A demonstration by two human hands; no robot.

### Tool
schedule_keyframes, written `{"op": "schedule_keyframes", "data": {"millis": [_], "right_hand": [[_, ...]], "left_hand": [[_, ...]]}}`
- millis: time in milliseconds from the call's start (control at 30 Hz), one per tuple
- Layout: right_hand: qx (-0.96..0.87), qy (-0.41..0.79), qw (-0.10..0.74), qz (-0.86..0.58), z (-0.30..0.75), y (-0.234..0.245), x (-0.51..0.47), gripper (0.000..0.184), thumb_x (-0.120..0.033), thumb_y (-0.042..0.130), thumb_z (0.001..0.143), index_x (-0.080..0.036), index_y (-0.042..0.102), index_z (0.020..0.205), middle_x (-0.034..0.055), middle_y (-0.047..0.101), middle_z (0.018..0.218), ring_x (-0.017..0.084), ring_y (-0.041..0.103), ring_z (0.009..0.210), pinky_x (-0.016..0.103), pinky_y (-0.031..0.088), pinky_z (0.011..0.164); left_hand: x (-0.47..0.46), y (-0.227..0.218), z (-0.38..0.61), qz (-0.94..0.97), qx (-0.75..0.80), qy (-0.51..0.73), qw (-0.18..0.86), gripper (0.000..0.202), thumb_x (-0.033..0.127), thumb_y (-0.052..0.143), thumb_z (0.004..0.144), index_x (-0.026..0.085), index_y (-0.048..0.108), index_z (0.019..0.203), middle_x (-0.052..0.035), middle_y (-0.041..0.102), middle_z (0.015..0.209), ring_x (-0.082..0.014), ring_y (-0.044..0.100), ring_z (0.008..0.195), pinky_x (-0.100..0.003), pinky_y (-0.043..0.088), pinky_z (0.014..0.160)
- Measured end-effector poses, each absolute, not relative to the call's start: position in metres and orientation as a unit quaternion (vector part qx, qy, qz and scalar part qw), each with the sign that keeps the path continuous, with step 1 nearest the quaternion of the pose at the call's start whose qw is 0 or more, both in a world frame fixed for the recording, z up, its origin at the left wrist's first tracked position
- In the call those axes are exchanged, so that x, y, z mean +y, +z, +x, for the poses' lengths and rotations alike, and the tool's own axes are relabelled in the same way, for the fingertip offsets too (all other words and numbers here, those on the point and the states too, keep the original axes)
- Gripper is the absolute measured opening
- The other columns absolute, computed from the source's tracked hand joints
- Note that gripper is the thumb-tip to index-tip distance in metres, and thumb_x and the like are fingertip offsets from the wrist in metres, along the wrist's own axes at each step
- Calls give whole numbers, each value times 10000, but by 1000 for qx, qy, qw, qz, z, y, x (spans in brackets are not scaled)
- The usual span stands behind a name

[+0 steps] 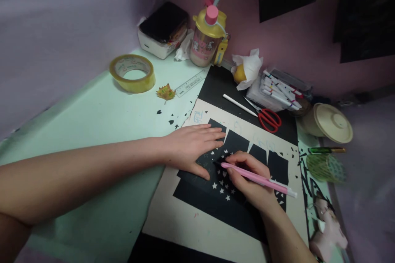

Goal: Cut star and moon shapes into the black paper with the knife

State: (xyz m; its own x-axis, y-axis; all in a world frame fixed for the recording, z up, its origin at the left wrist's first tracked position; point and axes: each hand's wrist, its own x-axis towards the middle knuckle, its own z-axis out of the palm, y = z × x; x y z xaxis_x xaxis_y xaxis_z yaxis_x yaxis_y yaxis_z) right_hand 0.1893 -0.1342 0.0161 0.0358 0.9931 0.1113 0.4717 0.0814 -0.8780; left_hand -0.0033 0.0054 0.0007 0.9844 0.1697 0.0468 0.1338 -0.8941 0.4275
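My left hand (pixel 193 146) lies flat with fingers stretched out, pressing on a black paper sheet (pixel 212 201) that has small star and heart shapes cut out of it. My right hand (pixel 249 181) is closed round a pink craft knife (pixel 262 180), whose tip touches the black paper just right of my left fingertips. The black paper rests on a cream board (pixel 182 218).
Red-handled scissors (pixel 268 117) and a white stick (pixel 239 104) lie on a black mat behind. A tape roll (pixel 132 73), a dry leaf (pixel 166 92), a ruler (pixel 189 84), a yellow bottle (pixel 208 37), markers (pixel 279 90) and a lidded bowl (pixel 328 122) stand around. Black paper scraps are scattered.
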Motion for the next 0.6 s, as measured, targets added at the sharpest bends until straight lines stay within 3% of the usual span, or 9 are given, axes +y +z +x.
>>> {"op": "schedule_keyframes", "data": {"millis": [600], "right_hand": [[-625,341,397,-579,190,14,-133,93,-139,666,837,-225,692,862,27,701,842,166,674,776,262,519,679]], "left_hand": [[5,-2,-3,975,77,46,203,907,736,618,785,133,453,1442,-81,274,1591,-244,216,1491,-376,127,1238]]}}
